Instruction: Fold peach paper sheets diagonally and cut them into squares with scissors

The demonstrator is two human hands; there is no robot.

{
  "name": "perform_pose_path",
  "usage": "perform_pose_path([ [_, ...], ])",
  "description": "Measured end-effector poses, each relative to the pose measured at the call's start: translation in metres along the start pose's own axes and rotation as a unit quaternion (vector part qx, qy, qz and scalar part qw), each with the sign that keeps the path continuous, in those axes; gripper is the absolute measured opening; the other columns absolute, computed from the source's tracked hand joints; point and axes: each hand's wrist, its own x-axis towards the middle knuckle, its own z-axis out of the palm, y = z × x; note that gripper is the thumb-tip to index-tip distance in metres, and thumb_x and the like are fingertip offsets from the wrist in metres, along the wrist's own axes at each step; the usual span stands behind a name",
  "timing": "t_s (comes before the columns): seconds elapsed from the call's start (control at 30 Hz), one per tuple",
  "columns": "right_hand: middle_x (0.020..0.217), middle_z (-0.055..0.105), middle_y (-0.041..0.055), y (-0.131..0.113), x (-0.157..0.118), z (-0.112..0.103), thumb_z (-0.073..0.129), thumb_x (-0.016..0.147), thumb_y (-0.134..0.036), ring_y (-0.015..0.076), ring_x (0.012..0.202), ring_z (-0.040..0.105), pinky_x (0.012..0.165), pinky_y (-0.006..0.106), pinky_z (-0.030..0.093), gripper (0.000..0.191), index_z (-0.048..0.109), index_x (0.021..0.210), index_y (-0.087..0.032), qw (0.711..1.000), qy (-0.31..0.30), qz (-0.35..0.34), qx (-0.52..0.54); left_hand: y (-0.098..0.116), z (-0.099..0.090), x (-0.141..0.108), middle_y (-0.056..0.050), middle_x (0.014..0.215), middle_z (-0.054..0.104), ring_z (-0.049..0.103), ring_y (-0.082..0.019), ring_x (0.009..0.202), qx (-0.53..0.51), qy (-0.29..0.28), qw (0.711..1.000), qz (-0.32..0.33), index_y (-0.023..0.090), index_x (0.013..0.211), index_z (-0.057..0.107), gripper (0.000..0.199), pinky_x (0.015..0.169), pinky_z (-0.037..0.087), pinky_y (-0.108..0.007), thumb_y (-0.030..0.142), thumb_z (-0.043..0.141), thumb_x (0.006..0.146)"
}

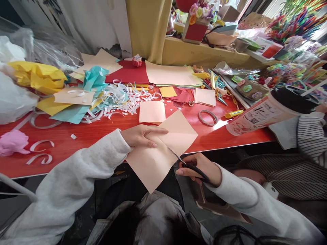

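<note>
A creased sheet of pale peach paper (153, 163) hangs over the table's front edge, cut partway in from its right side. My left hand (143, 135) grips it near the middle of its far side, fingers lying on top and the thumb out of sight. My right hand (200, 167) is closed round the black handles of a pair of scissors (193, 168). Their blades sit in the cut, pointing up and left toward my left hand. Just beyond the sheet, a stack of square peach paper (152, 111) lies on the red table (122, 131).
White paper shreds (122, 98) are heaped at the back left. A tape roll (207, 117), a yellow marker (234, 114) and a tilted drink cup (258, 114) are on the right. Another person's striped sleeve (311, 136) shows at the right edge. Yellow crumpled paper (38, 76) lies far left.
</note>
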Motion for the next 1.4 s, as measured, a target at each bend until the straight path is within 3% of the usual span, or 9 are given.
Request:
perform_pose_path([
  [0.43, 0.037, 0.043, -0.0077, 0.0, 0.003, 0.001, 0.073, 0.059, -0.046, 0.004, 0.028, 0.037, 0.029, 0.016, 0.027, 0.036, 0.056, 0.062, -0.014, 1.0, -0.003, -0.011, 0.008, -0.002, 0.0, 0.002, -0.003, 0.139, 0.041, 0.036, -0.023, 0.128, 0.059, -0.005, 0.998, 0.02, 0.021, 0.127, 0.046, 0.059, 0.104, 0.028, -0.03, 0.026, 0.065, 0.072],
  [1.4, 0.038, 0.045, -0.0078, 0.0, 0.012, 0.003, 0.074, 0.059, -0.041, 0.0039, 0.027, 0.036, 0.026, 0.015, 0.029, 0.036, 0.061, 0.075, -0.011, 0.997, -0.02, -0.054, 0.055, -0.001, 0.003, 0.003, -0.005, 0.137, 0.044, 0.037, -0.022, 0.128, 0.043, -0.014, 0.998, 0.034, 0.019, 0.126, 0.047, 0.057, 0.104, 0.029, -0.033, 0.023, 0.064, 0.072],
])
